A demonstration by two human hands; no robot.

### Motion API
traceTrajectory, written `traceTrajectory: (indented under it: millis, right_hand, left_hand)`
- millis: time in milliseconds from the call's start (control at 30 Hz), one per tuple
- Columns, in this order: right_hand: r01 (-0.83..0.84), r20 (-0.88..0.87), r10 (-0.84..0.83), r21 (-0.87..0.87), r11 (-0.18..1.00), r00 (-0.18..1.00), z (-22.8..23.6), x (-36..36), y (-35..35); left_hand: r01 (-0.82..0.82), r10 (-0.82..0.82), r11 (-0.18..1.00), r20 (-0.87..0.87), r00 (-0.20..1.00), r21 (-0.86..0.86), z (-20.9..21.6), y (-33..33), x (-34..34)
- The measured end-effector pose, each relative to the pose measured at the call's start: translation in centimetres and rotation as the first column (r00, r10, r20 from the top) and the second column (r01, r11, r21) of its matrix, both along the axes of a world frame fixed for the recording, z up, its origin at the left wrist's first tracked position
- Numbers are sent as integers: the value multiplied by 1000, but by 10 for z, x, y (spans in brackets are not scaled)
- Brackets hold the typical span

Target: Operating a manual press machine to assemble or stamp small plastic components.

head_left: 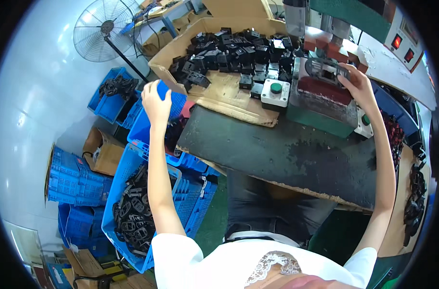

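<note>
My right hand (359, 87) pinches the right end of a dark oval plastic frame (317, 69) with openings in it. The frame is at the reddish-brown block (320, 90) of a press, just under its head; whether it rests on the block I cannot tell. My left hand (157, 102) is raised at the left, thumb and fingers apart, with nothing visible in it. Beneath it is a blue crate (141, 129). A white button box with a green button (275, 88) stands left of the block, and another green button (365, 119) is to its right.
A cardboard box (219, 107) of black square parts (229, 53) lies at the back of the dark worktable (277, 149). Blue crates (114, 236) with black plastic parts (134, 212) stand at the left. A fan (106, 29) is behind. More dark parts (414, 202) lie at the right.
</note>
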State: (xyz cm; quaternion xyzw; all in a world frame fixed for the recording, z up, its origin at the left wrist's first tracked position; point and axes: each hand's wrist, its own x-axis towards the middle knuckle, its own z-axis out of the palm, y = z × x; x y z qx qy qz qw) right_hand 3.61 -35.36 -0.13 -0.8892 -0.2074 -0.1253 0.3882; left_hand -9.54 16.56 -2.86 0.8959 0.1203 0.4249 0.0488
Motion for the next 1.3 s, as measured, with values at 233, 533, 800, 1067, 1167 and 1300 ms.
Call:
traceTrajectory:
  millis: [233, 533, 800, 1067, 1167, 1300]
  right_hand:
    - [65, 150, -46, -128, 990, 988, 5, 5, 15]
    - [-240, 272, 262, -112, 964, 926, 4, 7, 28]
    - [-195, 273, 239, -178, 965, 932, 7, 7, 20]
    - [-75, 310, 149, -240, 968, 939, 6, -1, -30]
    - [-75, 283, 81, -30, 997, 956, 5, -20, -82]
    - [198, 194, -216, 107, 974, 957, -12, -43, -139]
  left_hand:
    - [441, -409, 895, -267, 873, 69, -3, -37, 58]
    - [441, -314, 880, -480, 819, 178, -8, -42, 73]
    - [527, -571, 795, -77, 817, -302, -6, -80, 87]
    - [255, -567, -354, 423, 706, -900, 17, -120, 110]
    - [164, -623, -511, 495, 605, -844, 23, -127, 117]
    - [244, -761, -400, 468, 448, -884, 33, -158, 118]
